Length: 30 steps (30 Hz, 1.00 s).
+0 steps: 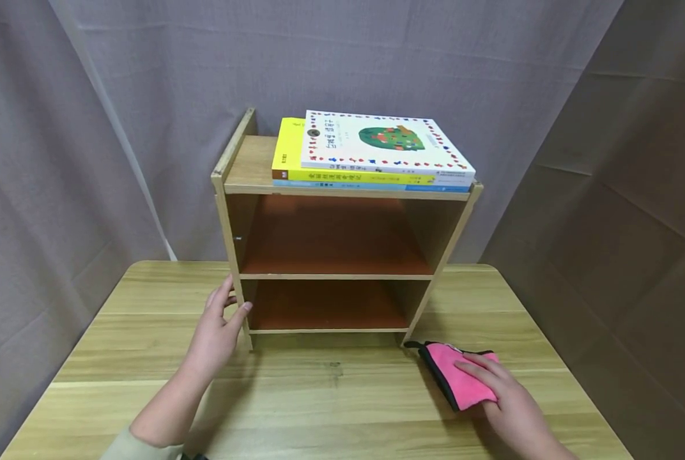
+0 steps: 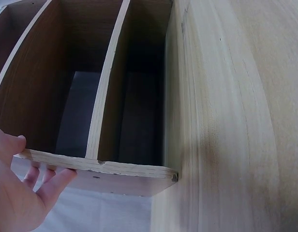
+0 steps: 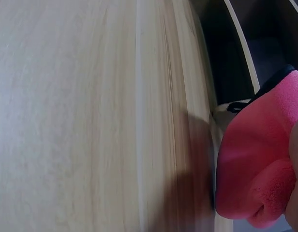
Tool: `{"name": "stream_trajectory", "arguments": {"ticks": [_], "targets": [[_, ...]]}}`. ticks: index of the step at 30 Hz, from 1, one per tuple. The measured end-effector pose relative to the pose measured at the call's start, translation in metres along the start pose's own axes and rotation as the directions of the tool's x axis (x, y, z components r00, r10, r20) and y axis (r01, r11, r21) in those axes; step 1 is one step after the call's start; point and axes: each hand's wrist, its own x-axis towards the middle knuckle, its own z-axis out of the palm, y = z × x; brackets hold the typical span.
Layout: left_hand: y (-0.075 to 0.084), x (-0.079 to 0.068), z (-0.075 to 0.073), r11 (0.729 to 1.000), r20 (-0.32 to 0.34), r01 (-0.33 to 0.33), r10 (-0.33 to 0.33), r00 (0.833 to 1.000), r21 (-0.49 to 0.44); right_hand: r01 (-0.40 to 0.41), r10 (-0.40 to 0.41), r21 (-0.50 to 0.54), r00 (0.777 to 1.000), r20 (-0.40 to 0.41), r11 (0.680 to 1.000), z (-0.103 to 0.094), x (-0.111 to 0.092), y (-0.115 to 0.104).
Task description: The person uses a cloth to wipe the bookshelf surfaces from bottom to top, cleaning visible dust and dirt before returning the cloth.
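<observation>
A small wooden bookshelf (image 1: 337, 276) stands on the table with its open side toward me. My left hand (image 1: 216, 335) holds its left side panel low down, thumb at the front edge and fingers along the outer face. In the left wrist view, the thumb and fingers of that left hand (image 2: 18, 188) straddle the panel's edge (image 2: 125, 168). My right hand (image 1: 512, 406) grips a folded pink cloth (image 1: 463, 380) with black edging, beside the shelf's lower right corner. The right wrist view shows the bunched cloth (image 3: 250, 154) close to the shelf, with only part of the hand visible.
Several books lie stacked on the shelf's top board: a white picture book (image 1: 377, 144) over a yellow book (image 1: 287, 147), with a blue spine (image 1: 377, 186) beneath. Grey curtain (image 1: 342, 57) hangs behind and at both sides of the wooden table (image 1: 331, 409).
</observation>
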Motion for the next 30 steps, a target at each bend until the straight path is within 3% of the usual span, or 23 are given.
{"name": "stream_trajectory", "arguments": {"ticks": [8,14,17,22,26,30], "targets": [[0.001,-0.001,-0.001,1.000,0.005,0.006,-0.006,1.000,-0.004,-0.069,0.069,0.047,0.998,0.000,0.996,-0.001,0.000,0.008],[0.000,0.000,-0.001,1.000,0.004,0.001,-0.001,1.000,-0.009,-0.223,0.223,0.080,0.975,0.005,0.972,0.006,0.008,0.005],[0.000,0.000,0.000,1.000,0.004,-0.001,0.001,1.000,-0.006,-0.352,0.350,0.101,0.936,0.031,0.931,0.009,0.014,0.002],[0.000,0.001,0.001,1.000,0.002,0.005,-0.005,1.000,-0.002,-0.558,0.544,0.151,0.829,0.129,0.816,0.012,0.024,-0.005],[-0.001,0.001,0.002,1.000,0.007,-0.002,0.002,1.000,-0.010,-0.639,0.610,0.171,0.768,0.192,0.750,0.015,0.031,-0.008],[-0.001,-0.001,0.000,1.000,0.006,-0.006,0.006,1.000,-0.001,-0.672,0.631,0.182,0.739,0.238,0.718,0.024,0.039,-0.013]]}}
